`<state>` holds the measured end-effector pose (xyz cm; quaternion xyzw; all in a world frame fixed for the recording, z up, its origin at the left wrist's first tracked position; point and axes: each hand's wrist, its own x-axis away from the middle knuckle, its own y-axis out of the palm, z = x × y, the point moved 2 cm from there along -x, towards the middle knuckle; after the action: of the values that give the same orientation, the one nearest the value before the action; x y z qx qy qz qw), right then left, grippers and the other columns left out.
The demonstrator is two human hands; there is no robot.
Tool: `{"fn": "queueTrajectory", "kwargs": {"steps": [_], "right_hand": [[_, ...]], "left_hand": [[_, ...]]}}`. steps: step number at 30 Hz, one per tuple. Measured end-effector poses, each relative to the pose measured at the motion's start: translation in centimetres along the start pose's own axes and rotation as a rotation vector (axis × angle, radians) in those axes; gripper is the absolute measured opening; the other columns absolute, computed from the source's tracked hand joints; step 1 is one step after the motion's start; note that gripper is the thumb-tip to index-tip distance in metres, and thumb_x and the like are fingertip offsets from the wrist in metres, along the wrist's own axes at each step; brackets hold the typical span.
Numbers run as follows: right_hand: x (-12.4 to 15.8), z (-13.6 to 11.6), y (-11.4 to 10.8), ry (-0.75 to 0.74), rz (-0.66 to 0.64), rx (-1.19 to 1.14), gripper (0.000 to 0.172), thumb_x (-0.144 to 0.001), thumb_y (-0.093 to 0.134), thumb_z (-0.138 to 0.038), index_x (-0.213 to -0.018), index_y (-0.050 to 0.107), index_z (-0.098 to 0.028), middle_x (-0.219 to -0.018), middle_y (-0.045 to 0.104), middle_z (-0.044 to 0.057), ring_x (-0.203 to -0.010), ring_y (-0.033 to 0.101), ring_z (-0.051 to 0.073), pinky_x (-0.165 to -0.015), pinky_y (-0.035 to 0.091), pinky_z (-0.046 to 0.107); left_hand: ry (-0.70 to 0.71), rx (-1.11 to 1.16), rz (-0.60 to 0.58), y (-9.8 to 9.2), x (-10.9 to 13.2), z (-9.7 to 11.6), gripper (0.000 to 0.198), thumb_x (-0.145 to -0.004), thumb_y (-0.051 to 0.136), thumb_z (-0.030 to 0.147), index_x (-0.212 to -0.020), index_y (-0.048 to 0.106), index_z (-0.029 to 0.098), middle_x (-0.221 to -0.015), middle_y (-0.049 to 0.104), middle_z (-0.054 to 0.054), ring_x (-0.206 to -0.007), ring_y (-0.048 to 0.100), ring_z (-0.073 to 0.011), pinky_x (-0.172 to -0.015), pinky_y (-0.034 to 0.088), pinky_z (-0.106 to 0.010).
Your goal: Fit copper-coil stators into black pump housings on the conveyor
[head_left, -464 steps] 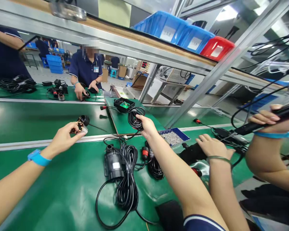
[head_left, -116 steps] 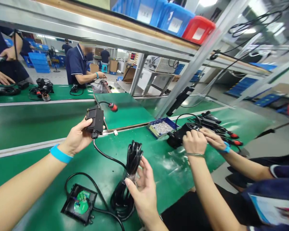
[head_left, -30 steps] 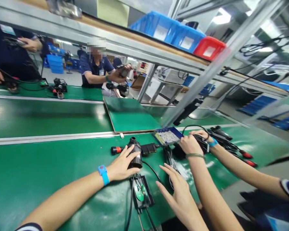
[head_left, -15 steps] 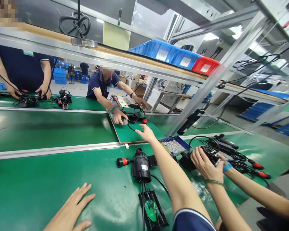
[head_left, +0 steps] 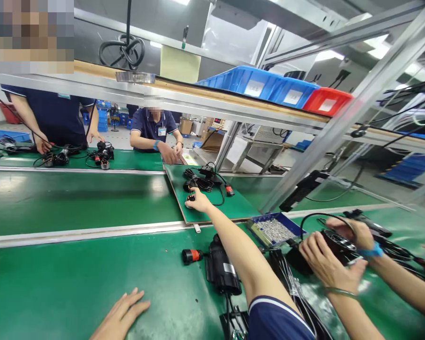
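Observation:
My right hand [head_left: 199, 200] reaches out over the green board [head_left: 239, 208] that bridges the channel. Its fingers close on a small dark part [head_left: 190, 199], mostly hidden by the hand. Coiled black cable [head_left: 206, 184] with a red-and-black connector [head_left: 230, 190] lies just beyond. My left hand [head_left: 122, 315] rests on the green bench at the lower left, fingers spread, with nothing in it. Under my right forearm is a black pump [head_left: 225, 269], partly covered, with a red-ringed black fitting [head_left: 192, 256] at its left.
At right, a co-worker's hands [head_left: 326, 259] hold a round black part beside a blue tray of small metal pieces [head_left: 274, 229]. Two people work across the channel. A metal post [head_left: 315, 137] and a shelf with blue bins [head_left: 250, 85] stand ahead.
My right hand has moved onto the board and closed on the small dark part. The co-worker opposite has drawn their hands back from it. The view has shifted; my left hand stays spread.

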<state>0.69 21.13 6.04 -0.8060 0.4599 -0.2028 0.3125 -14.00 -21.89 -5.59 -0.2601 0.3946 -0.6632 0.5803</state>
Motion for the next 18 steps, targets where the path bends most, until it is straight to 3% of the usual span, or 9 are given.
{"fn": "queueTrajectory", "kwargs": {"steps": [2, 4, 7, 10, 12, 14, 16, 18], "right_hand": [[0.8, -0.7, 1.1, 0.069, -0.032, -0.117, 0.042, -0.08, 0.078, -0.013, -0.119, 0.061, -0.009, -0.106, 0.066, 0.01, -0.096, 0.065, 0.02, -0.092, 0.056, 0.041], [2.7, -1.8, 2.6, 0.101, -0.108, -0.278, 0.034, -0.086, 0.074, -0.022, -0.113, 0.058, -0.01, -0.103, 0.067, 0.01, -0.089, 0.067, 0.018, -0.083, 0.058, 0.036], [7.1, -3.7, 5.1, 0.066, -0.146, -0.478, 0.042, -0.088, 0.071, -0.038, -0.114, 0.048, -0.014, -0.107, 0.067, 0.011, -0.087, 0.068, 0.016, -0.078, 0.058, 0.03], [12.1, -5.0, 6.8, -0.034, -0.168, -0.556, 0.059, -0.085, 0.065, -0.058, -0.12, 0.045, -0.016, -0.114, 0.066, 0.012, -0.097, 0.069, 0.017, -0.086, 0.058, 0.031], [14.1, -5.2, 6.9, -0.093, -0.23, -0.544, 0.063, -0.086, 0.055, -0.068, -0.123, 0.051, -0.017, -0.119, 0.066, 0.011, -0.105, 0.069, 0.02, -0.087, 0.059, 0.033], [14.1, -4.9, 5.9, -0.112, -0.259, -0.463, 0.057, -0.092, 0.045, -0.066, -0.115, 0.062, -0.017, -0.112, 0.069, 0.011, -0.102, 0.07, 0.022, -0.083, 0.059, 0.035], [12.0, -4.1, 3.8, -0.099, -0.177, -0.32, 0.05, -0.098, 0.04, -0.055, -0.097, 0.069, -0.014, -0.1, 0.07, 0.013, -0.097, 0.069, 0.024, -0.088, 0.057, 0.038], [8.5, -3.0, 1.2, -0.076, 0.015, -0.15, 0.036, -0.101, 0.047, -0.041, -0.097, 0.069, -0.013, -0.109, 0.068, 0.013, -0.112, 0.063, 0.024, -0.11, 0.046, 0.043]], "left_hand": [[-0.107, 0.116, 0.112, -1.1, -2.5, -0.1, 0.079, -0.101, 0.058, 0.055, -0.168, 0.023, 0.035, -0.163, 0.041, -0.013, -0.144, 0.051, -0.0295, -0.116, 0.047, -0.047], [-0.207, 0.189, 0.296, -2.8, -6.4, 0.0, 0.083, -0.101, 0.058, 0.051, -0.168, 0.013, 0.033, -0.162, 0.039, -0.016, -0.14, 0.055, -0.0266, -0.114, 0.05, -0.046], [-0.138, 0.158, 0.498, -5.0, -13.3, 0.7, 0.096, -0.087, 0.075, 0.046, -0.166, 0.023, 0.028, -0.166, 0.028, -0.016, -0.152, 0.037, -0.0343, -0.119, 0.042, -0.056], [0.005, 0.2, 0.557, -6.2, -17.4, 1.5, 0.078, -0.089, 0.073, 0.033, -0.159, 0.039, 0.027, -0.158, 0.041, -0.014, -0.144, 0.048, -0.0284, -0.117, 0.046, -0.048], [0.055, 0.239, 0.567, -6.6, -17.8, 1.6, 0.055, -0.096, 0.066, 0.032, -0.148, 0.052, 0.024, -0.144, 0.055, -0.011, -0.129, 0.059, -0.022, -0.111, 0.05, -0.041], [0.071, 0.259, 0.569, -6.7, -17.0, 1.6, 0.039, -0.099, 0.063, 0.035, -0.135, 0.06, 0.021, -0.133, 0.06, -0.011, -0.122, 0.061, -0.0202, -0.107, 0.051, -0.038], [0.083, 0.279, 0.55, -6.9, -15.7, 1.6, 0.035, -0.098, 0.065, 0.036, -0.129, 0.063, 0.021, -0.131, 0.061, -0.01, -0.121, 0.06, -0.0202, -0.106, 0.05, -0.037], [0.082, 0.302, 0.513, -6.9, -14.9, 1.7, 0.034, -0.096, 0.067, 0.035, -0.127, 0.063, 0.022, -0.129, 0.063, -0.009, -0.119, 0.06, -0.0196, -0.104, 0.049, -0.035]]}}
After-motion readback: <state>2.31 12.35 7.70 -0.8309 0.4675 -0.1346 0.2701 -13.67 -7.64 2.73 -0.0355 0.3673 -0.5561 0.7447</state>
